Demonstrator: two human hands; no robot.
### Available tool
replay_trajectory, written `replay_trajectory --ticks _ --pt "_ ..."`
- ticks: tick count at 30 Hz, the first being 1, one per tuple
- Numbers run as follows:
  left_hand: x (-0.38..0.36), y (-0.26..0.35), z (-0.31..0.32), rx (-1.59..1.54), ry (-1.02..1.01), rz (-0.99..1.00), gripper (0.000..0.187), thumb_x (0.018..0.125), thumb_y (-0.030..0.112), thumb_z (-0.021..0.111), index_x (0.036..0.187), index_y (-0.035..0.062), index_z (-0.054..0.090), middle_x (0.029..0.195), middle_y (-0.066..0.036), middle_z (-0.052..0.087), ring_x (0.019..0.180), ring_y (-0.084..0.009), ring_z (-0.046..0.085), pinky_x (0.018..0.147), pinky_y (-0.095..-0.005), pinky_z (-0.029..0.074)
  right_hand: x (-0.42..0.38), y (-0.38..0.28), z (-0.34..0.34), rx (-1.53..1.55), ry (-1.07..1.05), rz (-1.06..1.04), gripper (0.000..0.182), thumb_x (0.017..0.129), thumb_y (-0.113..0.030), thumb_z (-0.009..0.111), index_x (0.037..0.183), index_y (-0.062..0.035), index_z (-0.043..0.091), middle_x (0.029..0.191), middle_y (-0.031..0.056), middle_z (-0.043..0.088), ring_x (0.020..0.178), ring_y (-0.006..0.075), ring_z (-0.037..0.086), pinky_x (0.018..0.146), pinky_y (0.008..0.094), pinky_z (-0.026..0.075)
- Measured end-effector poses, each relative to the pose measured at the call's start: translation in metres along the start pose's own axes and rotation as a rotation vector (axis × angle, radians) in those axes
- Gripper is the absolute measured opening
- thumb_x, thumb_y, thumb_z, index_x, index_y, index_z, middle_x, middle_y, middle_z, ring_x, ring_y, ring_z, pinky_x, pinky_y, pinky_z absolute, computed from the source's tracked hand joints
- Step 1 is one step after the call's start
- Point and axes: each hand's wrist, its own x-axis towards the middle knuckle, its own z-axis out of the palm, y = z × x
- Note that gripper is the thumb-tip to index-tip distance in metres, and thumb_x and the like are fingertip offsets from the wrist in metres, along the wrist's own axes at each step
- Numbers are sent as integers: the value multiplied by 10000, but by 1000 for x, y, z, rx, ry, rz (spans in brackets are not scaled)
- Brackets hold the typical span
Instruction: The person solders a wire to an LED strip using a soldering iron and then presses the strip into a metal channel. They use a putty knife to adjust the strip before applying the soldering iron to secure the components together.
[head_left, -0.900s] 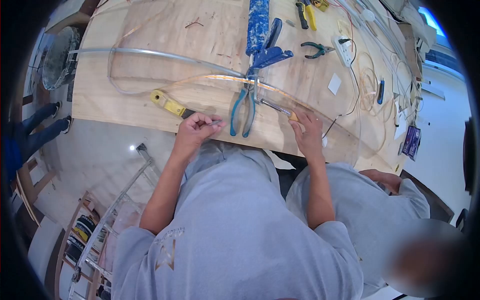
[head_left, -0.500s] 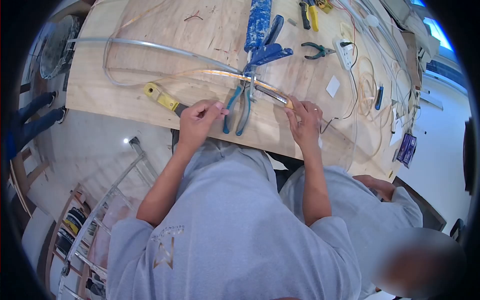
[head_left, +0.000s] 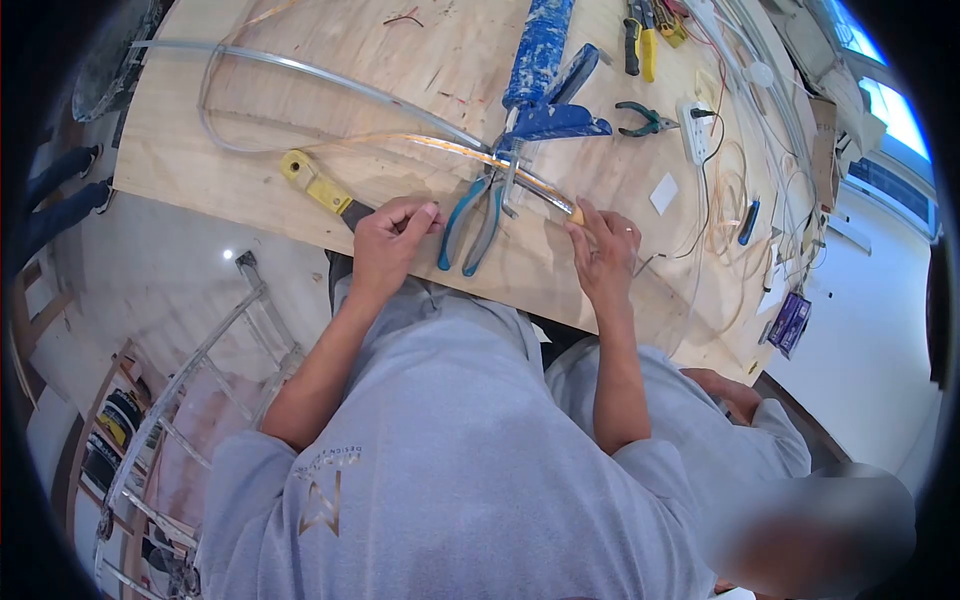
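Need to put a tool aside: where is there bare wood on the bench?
Bare plywood lies inside the clear tube loop, upper left. A smaller patch sits between blue pliers and white card. The right side, around the power strip and wire coils, is crowded.

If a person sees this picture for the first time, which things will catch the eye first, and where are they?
The eye goes first to the blue caulking gun lying at the top centre of the plywood table, and the blue-handled pliers just below it. The left hand is closed beside the pliers, near a yellow-handled tool. The right hand pinches the end of a glowing LED strip that runs across the wood.
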Motion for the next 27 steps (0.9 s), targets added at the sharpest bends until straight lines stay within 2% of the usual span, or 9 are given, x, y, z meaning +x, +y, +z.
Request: replay_trajectory --ticks 11,14,17,20,23,27 --pt "2 -4 1 121 -2 111 161 923 113 661 966 -31 721 962 -106 706 851 -133 651 759 -252 509 2 2 -4 -12 -2 -19 405 819 -275 753 1197 -145 689 850 61 639 844 226 603 894 408 408" --pt "2 0 2 227 -32 184 177 951 105 633 988 -45 719 1023 -104 690 919 -150 659 816 -261 538 2 4 -1 38 16 -29 413 814 -266 758 1203 -146 688 857 65 642 847 229 604 896 413 406" --pt "2 3 7 215 -5 159 168 935 99 647 989 -40 724 1021 -111 696 920 -163 659 819 -263 522 4 3 -1 16 1 -22 413 808 -258 763 1198 -145 689 862 67 643 846 232 606 894 416 408" --pt "2 7 7 310 -7 277 166 918 92 660 1010 -31 723 1023 -122 701 911 -178 664 811 -269 514 4 3 -4 -8 4 -3 405 810 -258 761 1191 -142 689 865 64 644 842 232 608 891 417 412" --pt "3 3 8 368 1 330 160 909 88 665 1010 -19 725 1020 -135 703 899 -197 671 800 -277 515 3 3 -7 -4 -31 21 380 841 -237 745 1208 -158 688 904 70 657 859 237 597 901 387 402" --pt "2 5 10 426 24 375 153 906 82 668 1006 -18 726 1018 -142 700 901 -209 677 793 -280 519 5 3 -4 17 -16 -7 386 834 -247 748 1204 -155 688 888 62 650 849 228 600 897 393 405"
